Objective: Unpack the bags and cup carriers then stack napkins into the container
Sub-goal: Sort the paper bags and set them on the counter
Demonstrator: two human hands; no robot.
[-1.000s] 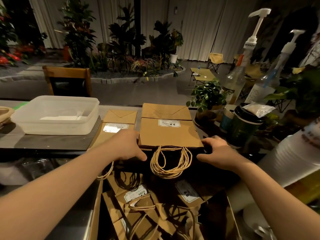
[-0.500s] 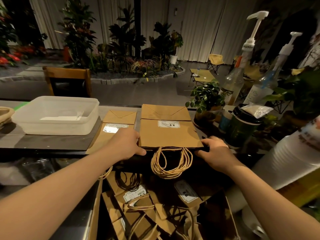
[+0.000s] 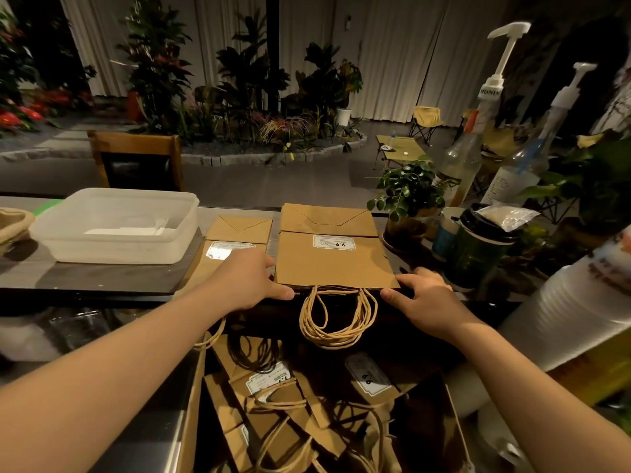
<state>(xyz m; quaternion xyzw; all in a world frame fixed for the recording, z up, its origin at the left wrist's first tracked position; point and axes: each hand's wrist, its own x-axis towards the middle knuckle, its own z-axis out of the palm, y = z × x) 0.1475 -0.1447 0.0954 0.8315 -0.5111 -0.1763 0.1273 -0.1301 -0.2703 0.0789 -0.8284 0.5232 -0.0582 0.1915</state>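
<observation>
— Anything shift in the last second?

— Barely. The right hand [image 3: 431,302] has crept in toward the near right corner of the flat paper bag stack [image 3: 333,257]; the left hand [image 3: 246,280] stays at the near left corner.

— Gripping it?

— Both pinch the stack's near edge, thumbs underneath, fingers curled on top. It lies on the counter between them, twine handles [image 3: 336,319] dangling at six o'clock.

— And around it?

— A second, smaller stack of bags [image 3: 235,233] touches it at nine o'clock, partly under the left hand. Farther that way sits the clear plastic container [image 3: 116,227]. At three o'clock a lidded dark cup [image 3: 478,254] and a potted plant [image 3: 406,196] crowd close; below, a carton of more bags [image 3: 307,411].
</observation>
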